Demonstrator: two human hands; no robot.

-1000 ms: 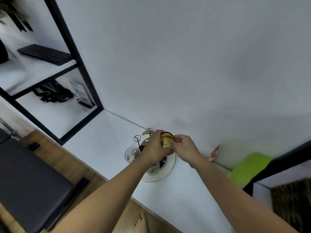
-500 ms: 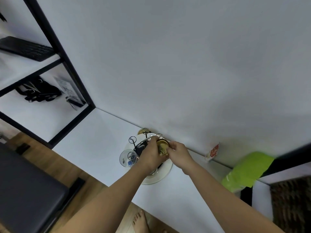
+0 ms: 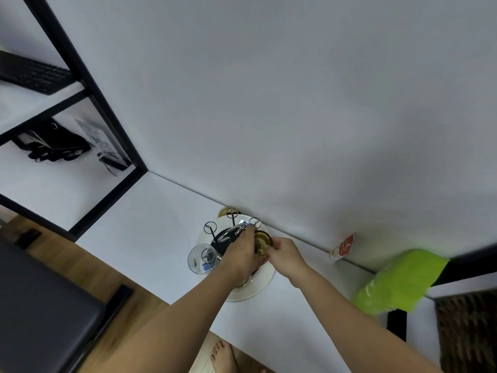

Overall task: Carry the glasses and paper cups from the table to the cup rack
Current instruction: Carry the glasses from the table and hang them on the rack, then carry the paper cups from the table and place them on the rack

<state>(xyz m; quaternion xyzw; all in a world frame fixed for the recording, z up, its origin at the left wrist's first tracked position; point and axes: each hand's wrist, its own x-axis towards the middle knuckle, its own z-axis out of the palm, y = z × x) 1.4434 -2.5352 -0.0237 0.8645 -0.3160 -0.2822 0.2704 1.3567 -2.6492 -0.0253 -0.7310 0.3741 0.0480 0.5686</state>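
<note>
Far left: black-framed shelf unit (image 3: 88,98) with white boards. A black keyboard (image 3: 35,75) lies on the upper board; a black bundle of straps (image 3: 52,144) and a printed card (image 3: 100,142) sit on the lower one.

Lower left: dark padded seat (image 3: 40,305) over wood floor.

Centre: white table (image 3: 150,224) against a white wall. The cup rack (image 3: 231,238) stands at the table's back edge, on a round white base with thin metal pegs ending in rings. A clear glass (image 3: 202,258) hangs mouth-out on the rack's left peg. Another amber glass (image 3: 225,212) sits on the far peg, touching the wall line.

Left hand (image 3: 240,255) is over the rack's middle, fingers curled, resting against the left side of an amber glass (image 3: 261,243). Whether it truly grips the glass or only steadies it, cannot tell.

Right hand (image 3: 285,254) is just beside it, fingertips pinched on the same amber glass from the right. The glass is at the rack's right side, mouth tilted toward the camera.

Below: a bare foot (image 3: 224,356) on the floor.

Right: a small red-and-white packet (image 3: 343,247) leans at the wall; a bright green bag (image 3: 400,281) lies on the table's right end.
</note>
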